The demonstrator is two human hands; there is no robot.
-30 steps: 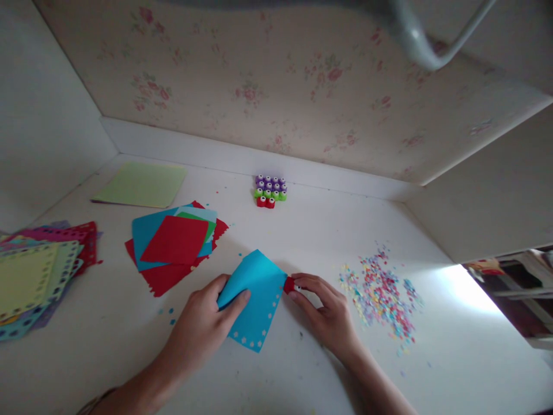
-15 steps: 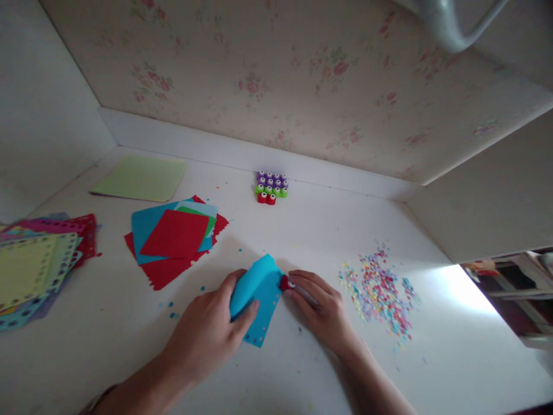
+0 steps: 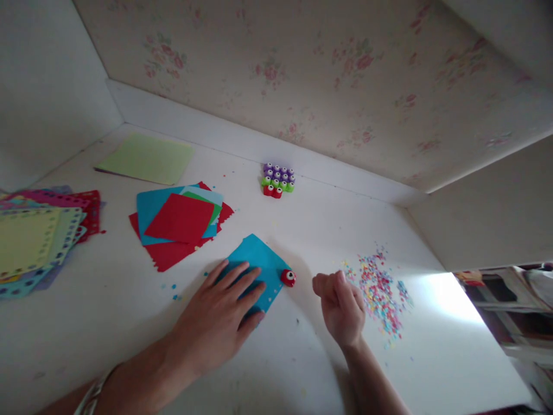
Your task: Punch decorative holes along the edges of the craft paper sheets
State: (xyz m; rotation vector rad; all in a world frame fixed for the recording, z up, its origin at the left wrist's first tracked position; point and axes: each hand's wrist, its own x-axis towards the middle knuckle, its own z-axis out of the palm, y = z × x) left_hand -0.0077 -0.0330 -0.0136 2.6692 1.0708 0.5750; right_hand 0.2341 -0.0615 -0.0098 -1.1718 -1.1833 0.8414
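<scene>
A blue sheet of paper (image 3: 254, 251) lies flat on the white table, with small punched holes along its near right edge. My left hand (image 3: 224, 305) rests on it, fingers spread. At the sheet's right edge sits a small red craft punch (image 3: 288, 278) with a white and black top; no hand touches it. My right hand (image 3: 341, 302) is raised to the right of the punch, apart from it, curled into a fist with nothing visible in it.
Several purple, green and red punches (image 3: 277, 178) stand grouped near the wall. Coloured sheets (image 3: 181, 219) lie left of centre, a pale green stack (image 3: 147, 158) behind them. Hole-edged sheets (image 3: 30, 239) are at far left. Confetti (image 3: 382, 294) is scattered on the right.
My left hand has uncurled the blue sheet and now presses it flat. My right hand has let go of the red punch, moved right and closed into a fist.
</scene>
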